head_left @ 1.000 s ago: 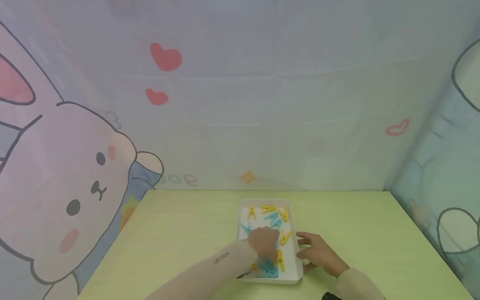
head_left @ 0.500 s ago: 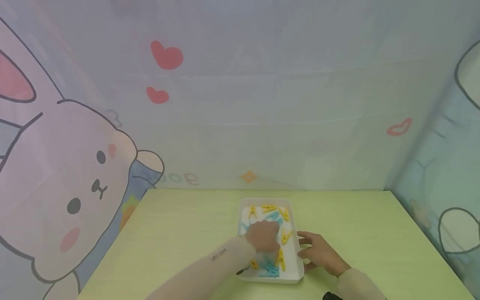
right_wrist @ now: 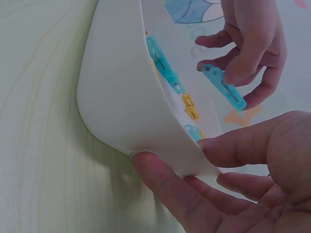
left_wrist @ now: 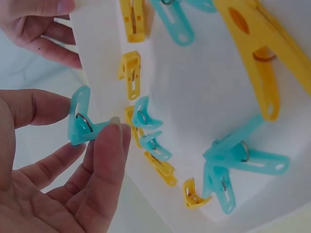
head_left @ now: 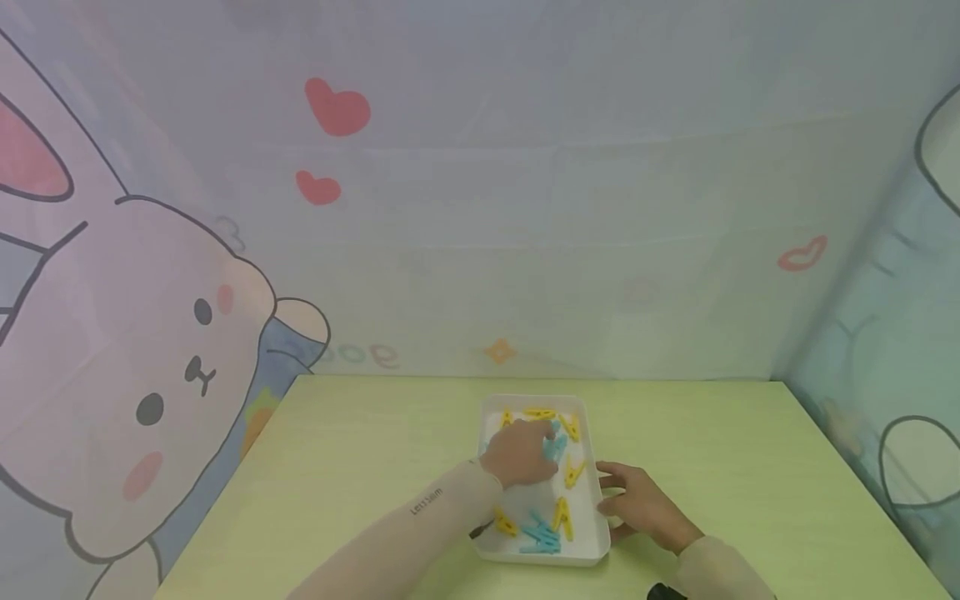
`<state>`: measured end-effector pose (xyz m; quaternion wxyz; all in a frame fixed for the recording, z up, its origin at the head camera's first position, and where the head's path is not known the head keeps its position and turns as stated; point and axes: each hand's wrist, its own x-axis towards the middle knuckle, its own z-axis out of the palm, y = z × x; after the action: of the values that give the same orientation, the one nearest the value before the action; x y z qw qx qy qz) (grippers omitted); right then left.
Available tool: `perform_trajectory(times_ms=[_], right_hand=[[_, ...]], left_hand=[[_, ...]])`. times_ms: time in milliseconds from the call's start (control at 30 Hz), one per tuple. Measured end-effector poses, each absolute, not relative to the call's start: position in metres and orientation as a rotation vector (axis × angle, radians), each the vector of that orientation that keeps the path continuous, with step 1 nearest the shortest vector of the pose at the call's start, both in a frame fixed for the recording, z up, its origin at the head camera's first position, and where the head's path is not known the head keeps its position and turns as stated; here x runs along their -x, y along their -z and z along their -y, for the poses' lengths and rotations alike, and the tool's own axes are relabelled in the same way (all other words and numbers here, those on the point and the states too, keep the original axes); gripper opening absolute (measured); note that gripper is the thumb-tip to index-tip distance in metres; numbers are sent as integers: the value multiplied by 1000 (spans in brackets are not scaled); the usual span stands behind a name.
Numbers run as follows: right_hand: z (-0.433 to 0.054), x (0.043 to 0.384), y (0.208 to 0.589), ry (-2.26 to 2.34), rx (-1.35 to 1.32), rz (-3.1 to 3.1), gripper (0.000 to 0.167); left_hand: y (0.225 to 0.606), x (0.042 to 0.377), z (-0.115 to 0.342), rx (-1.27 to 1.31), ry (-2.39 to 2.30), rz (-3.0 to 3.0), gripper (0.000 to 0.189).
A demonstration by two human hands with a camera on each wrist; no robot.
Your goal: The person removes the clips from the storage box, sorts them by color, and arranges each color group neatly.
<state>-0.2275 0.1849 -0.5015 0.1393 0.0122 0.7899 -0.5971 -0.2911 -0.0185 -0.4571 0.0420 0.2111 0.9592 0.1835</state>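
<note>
My left hand (head_left: 519, 455) is over the middle of a white tray (head_left: 590, 508). Between its thumb and fingers it pinches a light-blue clothespin (left_wrist: 80, 124), raised above the other pins, as the right wrist view also shows. My right hand (head_left: 647, 505) holds the tray's right side, a digit near the rim and others low against the outer wall. Inside lie yellow clothespins (head_left: 563, 518) along the edges, blue clothespins (head_left: 542, 535) in a cluster at the near end, and a blue clothespin (head_left: 556, 447) toward the far end, partly covered by my left hand.
The tray stands on a pale green table (head_left: 375, 450). Behind it hangs a printed cloth (head_left: 570, 208) with hearts and a large rabbit (head_left: 172, 350); another cloth wall (head_left: 900, 333) borders the right side.
My left hand has moved up toward the tray's far end, uncovering the near blue cluster and a yellow clothespin at the lower left. My right hand keeps its place on the tray.
</note>
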Motion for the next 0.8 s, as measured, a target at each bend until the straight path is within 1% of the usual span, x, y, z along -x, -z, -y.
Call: perform_trajectory(times_ms=[133,300,467,800], right_hand=[[-185,228,502,1731,-36,-2276,67],[-185,228,502,1733,-47,-2275,67],[-184,228,502,1723,-66,-2296,68],[-181,227,499,1703,-106,-2314,68]], left_hand=[[450,294,24,-598,-664,-2945,45],[439,296,34,-609,-804,-2969,38],[436,303,47,-620,-933,-2953,39],[434,329,87,-378,-1305,-2737,41]])
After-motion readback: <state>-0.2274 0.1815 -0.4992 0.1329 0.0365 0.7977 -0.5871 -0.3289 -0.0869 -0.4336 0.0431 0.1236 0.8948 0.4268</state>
